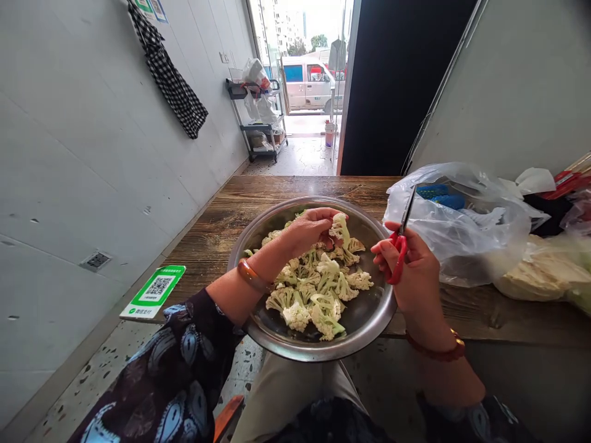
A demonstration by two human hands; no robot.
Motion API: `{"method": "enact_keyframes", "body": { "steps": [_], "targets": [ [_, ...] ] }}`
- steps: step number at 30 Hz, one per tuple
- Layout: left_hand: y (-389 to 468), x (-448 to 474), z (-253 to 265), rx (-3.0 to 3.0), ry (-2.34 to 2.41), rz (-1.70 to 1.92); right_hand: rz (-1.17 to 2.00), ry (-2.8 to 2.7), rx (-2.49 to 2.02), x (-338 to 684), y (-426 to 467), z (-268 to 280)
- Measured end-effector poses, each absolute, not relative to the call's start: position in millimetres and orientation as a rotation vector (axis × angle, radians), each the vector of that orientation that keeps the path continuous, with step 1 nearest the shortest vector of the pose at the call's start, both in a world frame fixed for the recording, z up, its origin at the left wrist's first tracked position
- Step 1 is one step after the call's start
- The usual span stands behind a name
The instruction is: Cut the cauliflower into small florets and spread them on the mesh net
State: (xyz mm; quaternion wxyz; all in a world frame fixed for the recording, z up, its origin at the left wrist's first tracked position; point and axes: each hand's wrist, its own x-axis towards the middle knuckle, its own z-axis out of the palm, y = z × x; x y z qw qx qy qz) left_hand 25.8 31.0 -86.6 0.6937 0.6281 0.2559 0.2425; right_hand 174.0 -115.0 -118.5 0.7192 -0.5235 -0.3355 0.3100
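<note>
A wide metal bowl (369,320) sits at the table's near edge, partly over my lap. Many cut cauliflower florets (323,283) lie inside it. Above the far side of the bowl, my left hand (314,227) pinches a cauliflower floret (339,227) between thumb and fingers. My right hand (410,264) is wrapped round the red handles of a pair of scissors (397,258) at the bowl's right rim. Their blades point up and away from me, apart from the floret. How far the blades are spread I cannot tell.
Right of the bowl, a clear plastic bag (452,227) holds blue items, with pale vegetables in plastic (530,271) beside it. A green QR-code card (157,289) lies at the wooden table's (207,234) left edge. Beyond stand a cart with bags (261,117) and an open doorway.
</note>
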Motion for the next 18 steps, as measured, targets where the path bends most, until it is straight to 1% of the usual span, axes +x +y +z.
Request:
{"method": "enact_keyframes", "body": {
  "steps": [4, 7, 11, 13, 15, 18],
  "targets": [
    [31, 24, -83, 1.357, 0.518, 0.557, 0.671, -0.723, -1.176, 174, -114, -119],
    [32, 25, -86, 1.447, 0.562, 0.585, 0.665, -0.721, -1.198, 174, -115, -118],
    [35, 27, -93, 1.945, 0.775, 0.800, 0.644, -0.744, -1.196, 174, -116, -118],
    [34, 28, -96, 2.257, 0.786, 0.877, 0.635, -0.744, -1.187, 174, -116, -117],
    [31, 28, -98, 2.474, 0.673, 0.801, 0.635, -0.739, -1.191, 174, -116, -117],
    [23, 30, -101, 2.604, 0.380, 0.446, 0.653, -0.734, -1.184, 174, -116, -116]
  ]
}}
